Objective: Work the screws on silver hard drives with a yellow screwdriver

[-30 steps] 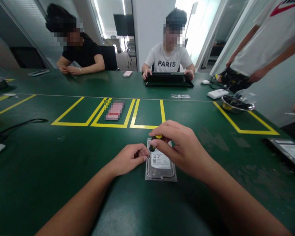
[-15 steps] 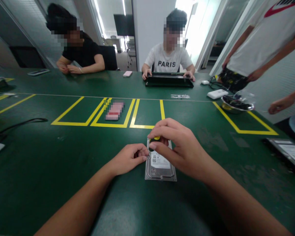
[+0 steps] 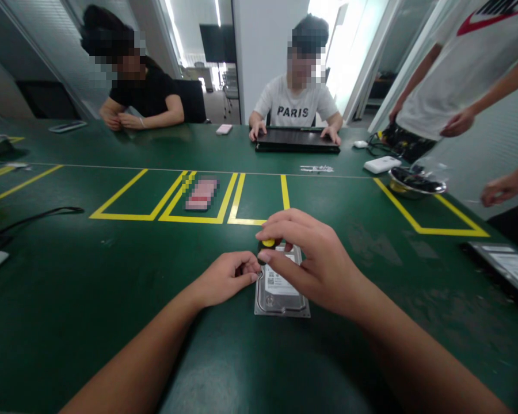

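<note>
Head view: a hard drive lies flat on the green worktop, its white label facing up, and everything here can be placed from it. Over its far half hangs the right hand, thumb and fingers gripping the black-and-yellow handle of a screwdriver near the drive's left edge. At that same edge, the left hand rests with fingers curled in and fingertips right beside the metal; I can't tell whether it is grasping anything. Beyond the drive and to its left, a pink phone sits within yellow tape (someone has marked out several such boxes). Well off to the drive's right and farther back stands a metal bowl. Straight beyond the drive, a person in a white shirt has both hands on a black laptop.
</note>
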A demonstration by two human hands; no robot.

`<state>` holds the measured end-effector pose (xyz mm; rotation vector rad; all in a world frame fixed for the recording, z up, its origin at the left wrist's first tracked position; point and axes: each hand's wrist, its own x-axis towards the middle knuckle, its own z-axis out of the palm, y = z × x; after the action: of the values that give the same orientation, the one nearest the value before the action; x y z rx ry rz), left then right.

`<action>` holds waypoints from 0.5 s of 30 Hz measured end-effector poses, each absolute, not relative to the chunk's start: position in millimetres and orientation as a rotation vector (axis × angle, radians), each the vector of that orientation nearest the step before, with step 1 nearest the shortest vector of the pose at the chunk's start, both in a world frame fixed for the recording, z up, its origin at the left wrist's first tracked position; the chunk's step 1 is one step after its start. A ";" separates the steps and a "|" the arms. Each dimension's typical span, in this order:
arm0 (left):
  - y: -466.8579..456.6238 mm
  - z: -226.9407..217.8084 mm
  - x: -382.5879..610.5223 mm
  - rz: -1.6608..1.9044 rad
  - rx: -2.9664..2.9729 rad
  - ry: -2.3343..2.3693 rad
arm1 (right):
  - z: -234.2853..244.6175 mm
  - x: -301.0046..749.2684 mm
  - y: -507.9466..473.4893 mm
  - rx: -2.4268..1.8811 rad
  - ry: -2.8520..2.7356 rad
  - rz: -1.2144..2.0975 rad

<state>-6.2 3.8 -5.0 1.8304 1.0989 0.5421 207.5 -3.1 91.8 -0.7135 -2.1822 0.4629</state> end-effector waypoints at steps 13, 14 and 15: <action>2.0 -6.3 -4.0 0.572 1.862 1.099 | 88.7 204.5 -4.7 -0.707 -2.168 0.407; 1.8 -6.4 -4.2 0.571 1.873 1.099 | 88.7 203.7 -4.4 -0.699 -2.164 0.413; 1.6 -6.5 -4.4 0.570 1.883 1.101 | 88.6 203.0 -4.0 -0.699 -2.158 0.410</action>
<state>-4.4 1.6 -6.5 1.8835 1.1009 0.5703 203.0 -4.0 88.6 -0.6993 -2.1581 0.4101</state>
